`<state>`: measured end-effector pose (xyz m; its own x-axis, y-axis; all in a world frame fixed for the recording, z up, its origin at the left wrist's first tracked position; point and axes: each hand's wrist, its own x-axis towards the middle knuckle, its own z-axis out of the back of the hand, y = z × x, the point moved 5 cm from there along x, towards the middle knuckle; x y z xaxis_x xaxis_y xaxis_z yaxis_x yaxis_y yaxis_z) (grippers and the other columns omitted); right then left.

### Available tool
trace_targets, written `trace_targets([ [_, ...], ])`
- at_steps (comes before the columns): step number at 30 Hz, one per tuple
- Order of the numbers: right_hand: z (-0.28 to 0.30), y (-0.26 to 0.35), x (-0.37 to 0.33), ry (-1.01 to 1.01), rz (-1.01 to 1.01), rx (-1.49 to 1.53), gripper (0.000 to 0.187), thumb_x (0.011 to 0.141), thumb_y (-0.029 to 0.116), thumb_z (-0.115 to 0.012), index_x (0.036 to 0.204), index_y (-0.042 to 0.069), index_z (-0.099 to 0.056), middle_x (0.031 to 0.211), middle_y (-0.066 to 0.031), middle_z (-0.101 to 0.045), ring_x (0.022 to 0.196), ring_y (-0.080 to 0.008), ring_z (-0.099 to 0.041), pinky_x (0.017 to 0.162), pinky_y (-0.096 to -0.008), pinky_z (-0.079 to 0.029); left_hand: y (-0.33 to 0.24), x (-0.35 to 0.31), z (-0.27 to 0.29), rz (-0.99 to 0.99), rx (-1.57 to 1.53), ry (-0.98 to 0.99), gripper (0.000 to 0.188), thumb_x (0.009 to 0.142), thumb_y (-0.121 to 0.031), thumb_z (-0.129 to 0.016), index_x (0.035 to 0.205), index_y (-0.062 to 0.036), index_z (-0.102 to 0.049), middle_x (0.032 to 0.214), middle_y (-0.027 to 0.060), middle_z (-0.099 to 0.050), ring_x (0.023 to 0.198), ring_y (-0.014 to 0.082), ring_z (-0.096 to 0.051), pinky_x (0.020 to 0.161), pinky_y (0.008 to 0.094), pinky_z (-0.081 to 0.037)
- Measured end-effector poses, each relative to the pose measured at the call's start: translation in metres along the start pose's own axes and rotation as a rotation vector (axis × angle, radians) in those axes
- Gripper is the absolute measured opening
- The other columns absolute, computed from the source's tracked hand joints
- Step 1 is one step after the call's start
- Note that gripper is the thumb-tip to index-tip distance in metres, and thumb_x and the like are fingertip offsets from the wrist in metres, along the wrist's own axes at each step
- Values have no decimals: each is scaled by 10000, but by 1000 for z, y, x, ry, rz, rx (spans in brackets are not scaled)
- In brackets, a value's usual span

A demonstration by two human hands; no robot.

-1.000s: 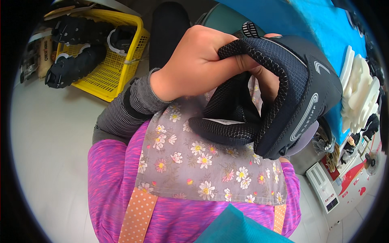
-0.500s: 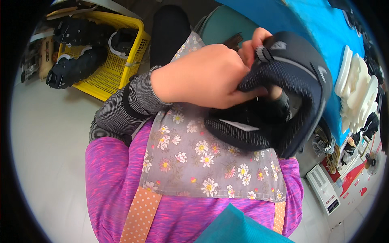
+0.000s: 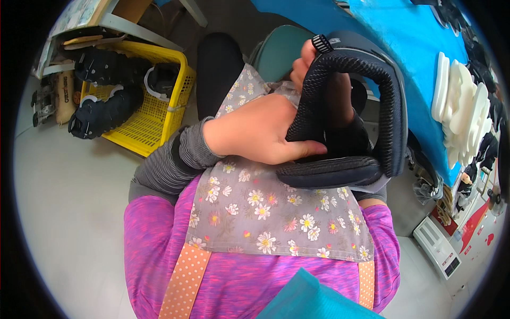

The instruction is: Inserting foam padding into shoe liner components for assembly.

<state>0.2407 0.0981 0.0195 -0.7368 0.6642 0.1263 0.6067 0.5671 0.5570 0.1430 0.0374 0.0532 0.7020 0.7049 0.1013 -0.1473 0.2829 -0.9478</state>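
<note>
A black padded boot (image 3: 393,106) with a ribbed collar is tilted above my lap, its wide opening facing me. My left hand (image 3: 268,127) grips the near left side of the collar, thumb laid over the inner edge, its other fingers hidden. At the far left of the collar my right hand (image 3: 303,66) has bent fingers against the boot, beside a black-and-white striped pull loop (image 3: 321,43). Through the opening, bare skin and a dark sleeve of my right arm show. What the right fingertips hold is hidden behind the collar.
On the left floor, a yellow basket (image 3: 169,119) holds several black boots (image 3: 106,111) with white parts. Right, a blue-covered table (image 3: 419,58) carries stacked white foot-shaped pieces (image 3: 462,111). A green round stool (image 3: 287,50) stands ahead, a white-legged table (image 3: 138,29) far left.
The boot has turned and shifted slightly left, showing more of its opening. My right fingers have moved left and away from me; the pull loop now sticks up. My left hand has slid slightly left.
</note>
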Motion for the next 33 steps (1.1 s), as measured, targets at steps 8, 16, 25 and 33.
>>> trace_targets([
  [8, 11, 20, -17, -517, 210, -485, 329, 946, 262, -616, 1164, 31, -530, 752, -82, -600, 671, -148, -596, 606, -255, -494, -17, -3, 5, -241, 341, -7, 442, 828, -426, -681, 689, -8, -644, 636, 219, -586, 629, 423, -586, 574, 461, -467],
  [16, 17, 20, -4, -564, 231, -533, 363, 933, 231, -639, 1201, 15, -527, 789, -104, -616, 707, -167, -620, 650, -270, -520, 11, 0, 66, 289, 60, -311, 347, 824, -253, -724, 790, 77, -622, 657, 228, -558, 534, 204, -488, 538, 303, -413],
  [25, -7, 61, -23, -553, 449, -971, 351, 916, 249, -669, 1129, 22, -507, 910, -167, -628, 803, -249, -625, 707, -339, -532, 3, 22, 61, 245, 246, -167, 298, 858, -341, -690, 848, -44, -697, 652, 190, -587, 627, 391, -584, 555, 425, -448],
  [33, 9, 8, 6, 282, 72, 202, 326, 894, 302, -696, 922, 57, -483, 755, -124, -604, 693, -202, -580, 628, -278, -494, -7, 26, 7, -59, 43, 8, 435, 897, -382, -664, 861, 49, -624, 699, 229, -561, 704, 405, -598, 679, 438, -492],
])
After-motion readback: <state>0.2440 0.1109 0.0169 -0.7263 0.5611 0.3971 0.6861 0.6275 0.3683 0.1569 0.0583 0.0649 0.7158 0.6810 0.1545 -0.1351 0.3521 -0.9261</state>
